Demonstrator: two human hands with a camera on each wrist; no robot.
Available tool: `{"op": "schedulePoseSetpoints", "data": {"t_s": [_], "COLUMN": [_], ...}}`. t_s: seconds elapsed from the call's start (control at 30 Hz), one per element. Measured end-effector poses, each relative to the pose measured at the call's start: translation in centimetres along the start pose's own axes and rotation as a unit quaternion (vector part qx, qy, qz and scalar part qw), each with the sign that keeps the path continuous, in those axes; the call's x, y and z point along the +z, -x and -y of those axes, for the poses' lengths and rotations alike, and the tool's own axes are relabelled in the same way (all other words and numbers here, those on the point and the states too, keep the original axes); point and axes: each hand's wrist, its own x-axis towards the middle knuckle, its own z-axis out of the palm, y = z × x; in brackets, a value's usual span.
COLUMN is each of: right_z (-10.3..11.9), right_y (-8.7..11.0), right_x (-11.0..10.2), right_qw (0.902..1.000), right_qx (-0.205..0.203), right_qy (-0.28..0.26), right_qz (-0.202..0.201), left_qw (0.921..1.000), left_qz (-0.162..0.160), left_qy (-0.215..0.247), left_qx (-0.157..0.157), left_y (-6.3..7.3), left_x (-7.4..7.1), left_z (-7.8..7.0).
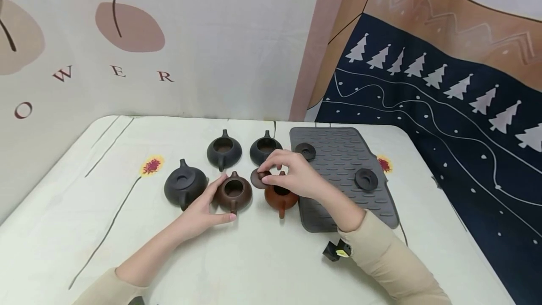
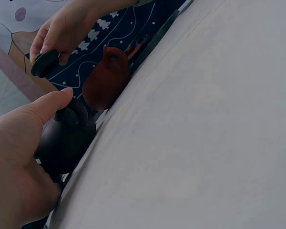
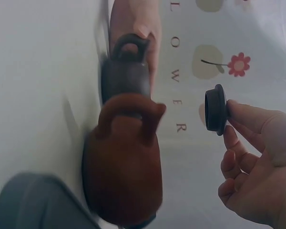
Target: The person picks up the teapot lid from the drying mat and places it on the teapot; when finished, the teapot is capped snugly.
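Observation:
My left hand holds a dark brown teapot from its left side, fingers along the body and thumb by the handle. The pot's mouth is uncovered. My right hand pinches the knob of a brown round lid between thumb and fingers. In the right wrist view the lid hangs in the air, its inner rim turned away from the fingers. Just below that hand stands a reddish-orange teapot, its dark opening partly hidden by the hand.
A black teapot with its lid on stands left. Two lidless black teapots, one at back left and one at back right, stand behind. On the grey mat lie two black lids. A small black object sits near the right sleeve.

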Motion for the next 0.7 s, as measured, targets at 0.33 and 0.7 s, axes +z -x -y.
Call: {"op": "schedulePoseSetpoints", "data": {"t_s": [0.33, 0.7], "right_z": [0.0, -0.3], "right_y": [-1.7, -3.3], "right_x": [2.2, 4.0], "right_qw": [0.9994, 0.9971], "right_qx": [-0.008, 0.019], "right_qy": [-0.002, 0.028], "right_qz": [0.034, 0.068], "left_qw": [1.0, 0.9998], "left_qz": [0.005, 0.005], "left_qy": [-0.006, -0.021], "left_qx": [-0.006, -0.003], "left_y": [0.1, 0.1], "left_x": [-0.1, -0.1], "left_z": [0.0, 0.0]}}
